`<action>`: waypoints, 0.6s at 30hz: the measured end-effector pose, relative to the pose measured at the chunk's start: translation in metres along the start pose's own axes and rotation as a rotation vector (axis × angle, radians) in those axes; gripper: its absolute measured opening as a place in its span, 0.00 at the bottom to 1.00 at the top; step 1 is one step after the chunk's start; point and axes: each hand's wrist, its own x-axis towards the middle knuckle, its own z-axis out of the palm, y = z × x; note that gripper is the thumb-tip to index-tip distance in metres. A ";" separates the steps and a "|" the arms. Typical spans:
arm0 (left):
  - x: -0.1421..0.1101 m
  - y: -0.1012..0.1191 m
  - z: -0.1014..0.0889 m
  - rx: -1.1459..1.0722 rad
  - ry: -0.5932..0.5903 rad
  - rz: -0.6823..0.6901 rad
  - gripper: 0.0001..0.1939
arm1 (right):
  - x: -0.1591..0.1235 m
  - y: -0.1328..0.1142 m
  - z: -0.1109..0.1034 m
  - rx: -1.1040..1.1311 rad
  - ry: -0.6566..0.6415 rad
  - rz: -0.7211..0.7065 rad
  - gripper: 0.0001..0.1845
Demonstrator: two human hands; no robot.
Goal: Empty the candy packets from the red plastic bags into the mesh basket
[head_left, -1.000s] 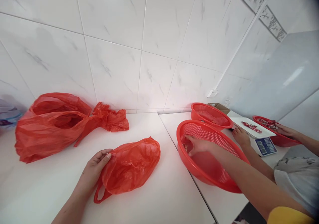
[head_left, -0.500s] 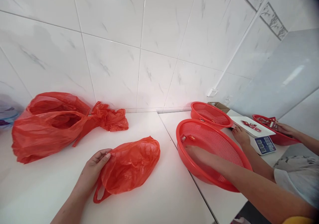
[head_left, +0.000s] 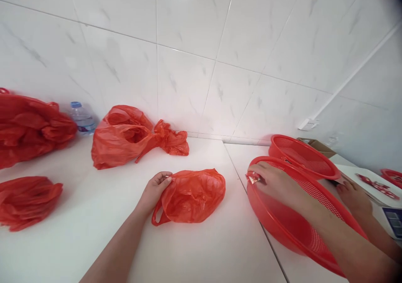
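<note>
My left hand (head_left: pixel 154 187) grips the edge of a small red plastic bag (head_left: pixel 193 195) lying on the white counter (head_left: pixel 94 216); its fingers are curled on the plastic near the handle loop. My right hand (head_left: pixel 272 179) comes up over the near rim of a large red mesh basket (head_left: pixel 301 228), pinching a small red wrapped piece (head_left: pixel 253 177) between its fingertips.
A second red basket (head_left: pixel 303 155) stands behind the first. Another person's hand (head_left: pixel 353 193) rests beside a white scale (head_left: pixel 391 209) with red packets. Open red bags (head_left: pixel 125 136) lie by the tiled wall, more red bags (head_left: pixel 27 125) and a water bottle (head_left: pixel 81 117) at the left.
My right hand has lifted from the basket's bottom to its rim with a small red piece in its fingers. The view has swung left, showing more bags and a bottle.
</note>
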 end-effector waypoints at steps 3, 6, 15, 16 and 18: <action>0.000 -0.002 -0.001 0.026 0.003 0.026 0.22 | 0.020 -0.044 0.005 -0.006 -0.120 -0.189 0.12; 0.000 -0.003 -0.001 0.035 -0.013 0.035 0.21 | 0.040 -0.078 0.027 -0.024 -0.177 -0.384 0.17; 0.001 -0.002 0.000 -0.011 -0.018 0.012 0.20 | 0.063 -0.063 0.020 0.129 -0.006 -0.268 0.22; 0.001 -0.002 0.000 -0.013 -0.022 0.009 0.20 | 0.060 -0.046 0.016 0.125 0.058 -0.158 0.19; 0.001 -0.001 -0.001 -0.014 -0.023 -0.005 0.21 | 0.050 -0.004 0.009 0.095 0.132 0.056 0.15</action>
